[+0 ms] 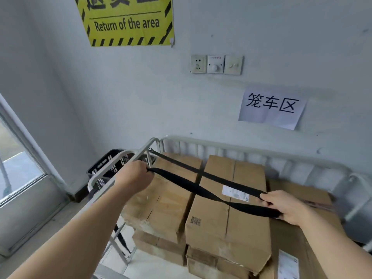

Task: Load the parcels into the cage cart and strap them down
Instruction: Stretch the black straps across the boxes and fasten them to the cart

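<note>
Several brown cardboard parcels (229,200) are stacked inside the white metal cage cart (249,151), which stands against the wall. A black strap (193,185) runs in two lengths across the top parcels, crossing near the middle. One length is tied to the cart's left rail near its far corner. My left hand (135,175) is closed on the strap's left end beside that rail. My right hand (287,207) pinches both lengths over the right side of the stack.
A black plastic crate (106,166) sits on the floor behind the cart's left rail. A glass door (18,162) is at the left. Wall sockets (216,64) and paper signs hang above the cart.
</note>
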Tool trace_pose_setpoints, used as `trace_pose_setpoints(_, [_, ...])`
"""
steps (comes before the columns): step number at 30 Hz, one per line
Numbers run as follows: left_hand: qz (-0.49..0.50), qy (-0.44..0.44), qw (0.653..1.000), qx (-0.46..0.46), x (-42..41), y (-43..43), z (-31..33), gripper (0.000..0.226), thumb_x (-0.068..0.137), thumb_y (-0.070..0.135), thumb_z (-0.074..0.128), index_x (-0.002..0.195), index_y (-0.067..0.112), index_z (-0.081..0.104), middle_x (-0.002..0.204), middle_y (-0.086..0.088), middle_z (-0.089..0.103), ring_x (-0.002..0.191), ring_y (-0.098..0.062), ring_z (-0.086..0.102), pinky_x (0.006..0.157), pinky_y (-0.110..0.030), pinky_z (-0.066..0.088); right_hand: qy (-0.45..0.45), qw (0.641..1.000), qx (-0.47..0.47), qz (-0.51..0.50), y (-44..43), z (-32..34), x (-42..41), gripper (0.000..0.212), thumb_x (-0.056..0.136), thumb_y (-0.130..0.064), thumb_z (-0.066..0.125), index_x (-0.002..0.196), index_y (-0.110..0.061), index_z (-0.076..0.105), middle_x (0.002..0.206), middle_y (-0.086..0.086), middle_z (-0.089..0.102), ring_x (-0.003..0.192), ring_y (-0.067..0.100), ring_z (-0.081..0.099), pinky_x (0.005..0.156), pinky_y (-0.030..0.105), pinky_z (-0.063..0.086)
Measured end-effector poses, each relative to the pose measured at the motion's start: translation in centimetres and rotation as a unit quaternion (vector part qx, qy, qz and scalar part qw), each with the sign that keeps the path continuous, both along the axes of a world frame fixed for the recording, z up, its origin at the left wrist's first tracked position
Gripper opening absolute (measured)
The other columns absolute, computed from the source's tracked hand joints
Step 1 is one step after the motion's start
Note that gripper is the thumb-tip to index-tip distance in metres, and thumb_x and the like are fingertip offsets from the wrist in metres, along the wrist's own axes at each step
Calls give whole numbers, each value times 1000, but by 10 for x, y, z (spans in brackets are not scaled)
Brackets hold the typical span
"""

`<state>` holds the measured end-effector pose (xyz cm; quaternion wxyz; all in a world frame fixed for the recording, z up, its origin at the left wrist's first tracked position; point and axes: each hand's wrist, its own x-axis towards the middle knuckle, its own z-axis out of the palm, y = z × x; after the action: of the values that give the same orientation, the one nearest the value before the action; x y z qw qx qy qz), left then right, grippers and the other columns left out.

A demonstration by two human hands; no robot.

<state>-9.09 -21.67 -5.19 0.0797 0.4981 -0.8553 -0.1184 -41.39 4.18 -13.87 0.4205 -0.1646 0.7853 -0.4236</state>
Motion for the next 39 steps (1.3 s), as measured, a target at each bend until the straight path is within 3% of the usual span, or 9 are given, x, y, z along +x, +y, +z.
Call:
trace_pose_setpoints(6, [-55,-1,988,145,-78,98,-32,24,91,26,49,77,15,64,64,-2,65,49,-13,61,41,-22,45,-35,993,-75,-88,89,-5,-43,23,98,-18,50,93,-2,67,68,3,52,76,23,50,68,32,40])
trace_pose_setpoints(13, [-203,-88,931,289,-155,182,-87,14,88,19,61,92,9,69,80,-3,71,67,-13,67,65,-22,56,-108,960,-173,-194,181,3,-76,15,96,-11,52,84,-6,59,69,5,48,57,12,44,57,23,43])
trace_pose_setpoints(18, [-344,-88,894,274,-213,221,-105,19,85,31,69,100,19,68,100,6,68,93,-6,63,88,-27,53,-120,943,-198,-239,228,-1,-92,15,94,-10,56,103,-1,63,68,3,51,44,4,36,41,15,35])
trace_pose_setpoints(23, [-398,119,900,132,-282,245,-101,25,87,35,65,112,32,62,108,12,65,93,1,58,82,-16,48,-67,949,-161,-261,257,-13,-101,16,92,-11,60,99,1,67,66,3,52,46,7,37,42,19,36])
trace_pose_setpoints(26, [-478,26,877,45,-325,256,-106,52,93,43,54,141,31,41,144,7,45,133,-17,36,111,-38,27,-60,942,-152,-293,275,-18,-102,13,89,-9,63,96,-4,73,63,0,56,48,6,41,44,20,39])
trace_pose_setpoints(28, [-517,-56,854,22,-351,266,-110,53,96,48,44,146,34,33,148,7,40,140,-19,27,116,-43,11,-59,939,-138,-310,287,-18,-103,12,88,-9,65,90,-10,76,62,-1,59,49,6,44,46,20,41])
trace_pose_setpoints(31, [-571,-114,810,77,-379,288,-115,36,99,46,37,129,34,52,114,5,66,114,-19,54,106,-40,27,-40,933,-119,-337,306,-21,-105,13,87,-9,66,87,-15,78,61,-2,59,49,6,46,48,20,43])
trace_pose_setpoints(34, [-606,-121,769,162,-397,316,-120,21,98,39,44,96,28,62,82,8,65,79,-13,60,74,-31,48,-32,934,-94,-343,322,-29,-107,13,85,-10,68,90,-18,78,65,1,58,53,8,49,55,21,46])
trace_pose_setpoints(39, [-617,-104,742,240,-426,354,-131,20,98,30,45,85,27,61,75,8,69,58,-3,55,64,-30,49,-37,936,-73,-343,337,-45,-120,18,82,-7,71,90,-22,77,65,1,59,60,11,54,64,24,50])
